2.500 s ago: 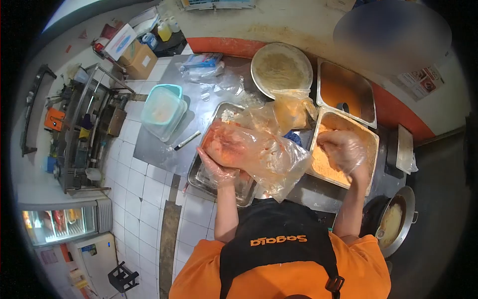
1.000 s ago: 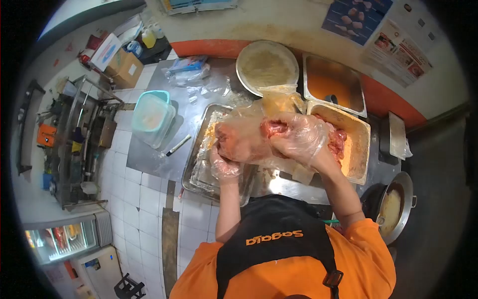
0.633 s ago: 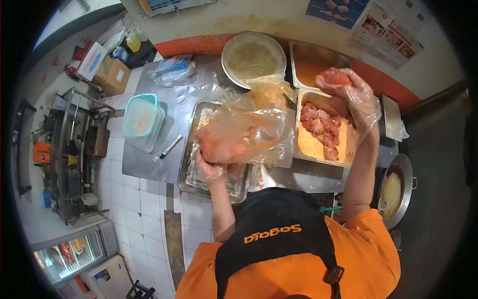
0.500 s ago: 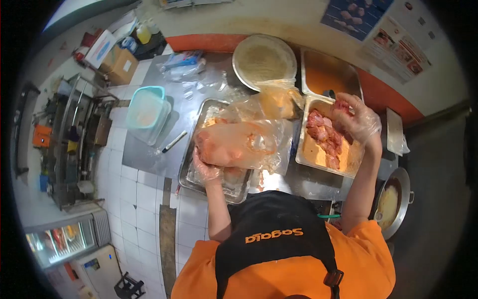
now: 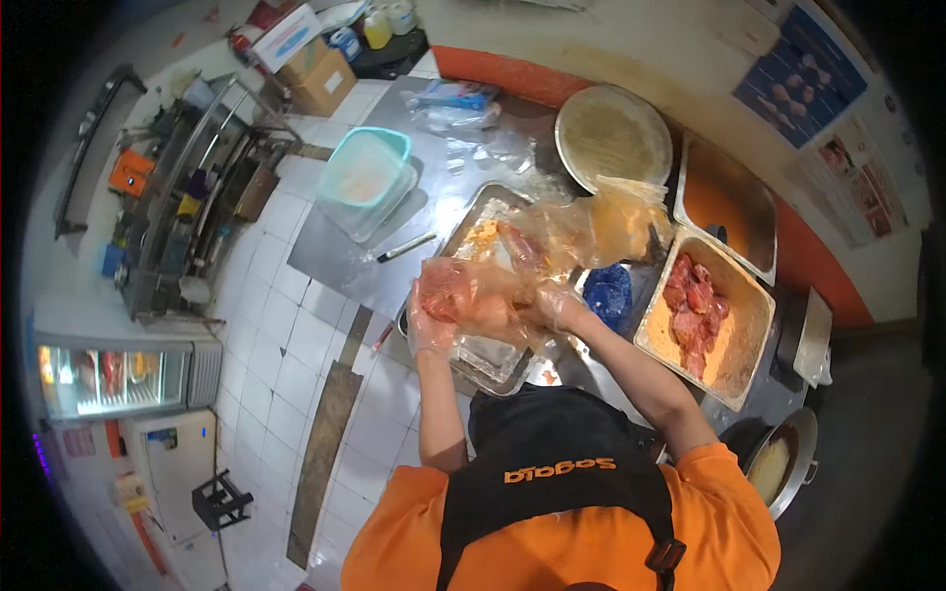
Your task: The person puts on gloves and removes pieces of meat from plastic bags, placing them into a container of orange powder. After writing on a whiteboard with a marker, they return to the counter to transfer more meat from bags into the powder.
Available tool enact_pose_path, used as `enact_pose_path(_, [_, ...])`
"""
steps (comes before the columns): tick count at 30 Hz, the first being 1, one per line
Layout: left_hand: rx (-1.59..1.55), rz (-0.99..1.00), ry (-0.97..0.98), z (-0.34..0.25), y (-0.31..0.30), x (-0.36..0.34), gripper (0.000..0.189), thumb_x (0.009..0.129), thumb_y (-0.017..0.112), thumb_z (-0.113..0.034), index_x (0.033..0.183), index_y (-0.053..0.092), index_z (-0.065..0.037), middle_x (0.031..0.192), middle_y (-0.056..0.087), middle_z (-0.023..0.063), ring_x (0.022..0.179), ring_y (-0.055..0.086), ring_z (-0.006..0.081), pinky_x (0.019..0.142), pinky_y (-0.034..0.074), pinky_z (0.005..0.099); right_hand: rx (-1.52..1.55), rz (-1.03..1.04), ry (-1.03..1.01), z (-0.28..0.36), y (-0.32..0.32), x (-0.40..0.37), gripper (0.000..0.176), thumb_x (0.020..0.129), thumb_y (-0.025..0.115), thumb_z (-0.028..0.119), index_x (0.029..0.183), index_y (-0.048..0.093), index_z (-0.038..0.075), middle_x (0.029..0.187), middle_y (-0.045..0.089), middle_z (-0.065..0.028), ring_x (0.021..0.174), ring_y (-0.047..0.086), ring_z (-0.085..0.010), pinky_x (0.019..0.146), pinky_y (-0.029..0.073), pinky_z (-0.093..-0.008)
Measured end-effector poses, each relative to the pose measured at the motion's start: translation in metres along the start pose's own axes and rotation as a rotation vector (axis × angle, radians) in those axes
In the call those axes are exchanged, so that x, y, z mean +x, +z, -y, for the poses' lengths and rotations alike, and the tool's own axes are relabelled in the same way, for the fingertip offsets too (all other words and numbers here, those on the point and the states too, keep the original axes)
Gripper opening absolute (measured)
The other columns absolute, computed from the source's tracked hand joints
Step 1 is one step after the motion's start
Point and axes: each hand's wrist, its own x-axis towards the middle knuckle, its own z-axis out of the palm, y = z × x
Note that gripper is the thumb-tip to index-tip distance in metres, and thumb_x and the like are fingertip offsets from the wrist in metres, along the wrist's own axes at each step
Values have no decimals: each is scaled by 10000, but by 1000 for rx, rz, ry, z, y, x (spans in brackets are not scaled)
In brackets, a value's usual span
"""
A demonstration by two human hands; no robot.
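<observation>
My left hand [image 5: 431, 323], in a clear plastic glove, grips the closed end of a clear plastic bag [image 5: 483, 293] of raw meat. My gloved right hand [image 5: 558, 306] is at the bag's other end, its fingers hidden in or behind the plastic. Beneath the bag lies a metal tray [image 5: 501, 382] with wet residue. Behind it, a second plastic bag [image 5: 562, 233] holds some meat. To the right, raw meat pieces [image 5: 696, 305] sit on orange-yellow powder in a metal pan [image 5: 746, 372].
Another metal pan [image 5: 724, 202] with orange contents stands behind, beside a round tray [image 5: 613, 136]. A blue bundle [image 5: 608, 295] lies between tray and pan. Left are a marker [image 5: 406, 247] and a teal tub [image 5: 367, 177]. A wok [image 5: 780, 463] sits at lower right.
My right hand has moved left from above the meat pan to the bag. The blue bundle now shows, and the whole view has shifted and turned.
</observation>
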Motion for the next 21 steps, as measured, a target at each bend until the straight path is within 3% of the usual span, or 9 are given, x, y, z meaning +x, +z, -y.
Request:
enact_pose_path(4, [230, -58, 88, 7, -2, -1, 365, 1041, 554, -314, 1283, 600, -44, 1223, 683, 97, 1084, 679, 256, 946, 564, 425, -44, -176, -252, -5, 28, 3, 434, 832, 717, 179, 1254, 656, 100, 1002, 683, -204, 910, 662, -394, 838, 533, -486])
enact_pose_path(7, [235, -48, 90, 14, -2, -4, 308, 1046, 563, -258, 1261, 605, -40, 1198, 683, 103, 1062, 681, 251, 931, 571, 410, -113, -210, -467, 2, 17, 9, 510, 833, 708, 171, 1322, 598, 82, 1018, 675, -191, 968, 647, -395, 874, 519, -476])
enact_pose_path(8, [217, -36, 81, 16, -1, -5, 296, 1051, 558, -244, 1258, 604, -38, 1193, 682, 107, 1058, 679, 252, 929, 571, 405, -130, -40, -384, -5, 28, 17, 667, 811, 713, 159, 1441, 506, 89, 1160, 653, -184, 1073, 614, -386, 940, 494, -459])
enact_pose_path(11, [257, -95, 123, 21, -2, 3, 303, 1068, 529, -234, 1277, 594, -25, 1179, 678, 107, 1055, 675, 246, 940, 567, 403, -214, -176, -529, -19, 44, 19, 710, 849, 678, 212, 1504, 444, 67, 1318, 598, -181, 1154, 587, -371, 1005, 466, -444])
enact_pose_path(14, [377, -135, 220, 23, -19, 19, 330, 1058, 553, -279, 1267, 609, -30, 1160, 684, 91, 1041, 672, 220, 940, 563, 395, -496, 47, -266, 10, 23, 14, 695, 933, 602, 311, 1541, 385, 53, 1407, 548, -185, 1227, 572, -357, 1046, 459, -436])
enact_pose_path(16, [449, -172, 308, 22, -24, 25, 341, 1034, 611, -334, 1227, 643, -55, 1111, 696, 76, 1011, 667, 181, 928, 559, 367, -359, 8, -328, 17, 15, 14, 664, 971, 550, 372, 1526, 401, 39, 1420, 534, -186, 1266, 555, -354, 1067, 450, -438])
enact_pose_path(18, [558, -178, 257, 18, -20, 25, 368, 1027, 618, -367, 1231, 646, -63, 1093, 701, 62, 985, 668, 167, 910, 558, 354, -283, -37, -401, 30, 7, 18, 661, 989, 532, 445, 1496, 434, 32, 1428, 527, -190, 1314, 529, -355, 1087, 450, -430])
enact_pose_path(20, [672, -144, 198, 11, -7, 17, 445, 1029, 599, -417, 1301, 606, -66, 1149, 691, 62, 1025, 665, 162, 921, 557, 346, -269, 28, -462, -14, 34, 29, 611, 991, 522, 391, 1480, 454, 31, 1425, 539, -203, 1331, 519, -356, 1133, 397, -454])
enact_pose_path(21, [734, -106, 157, 12, 2, 11, 512, 1034, 578, -450, 1370, 565, -65, 1213, 678, 69, 1078, 661, 164, 940, 557, 345, -283, 74, -422, 2, 22, 36, 587, 986, 516, 353, 1474, 463, 30, 1430, 541, -210, 1343, 509, -358, 1161, 351, -472])
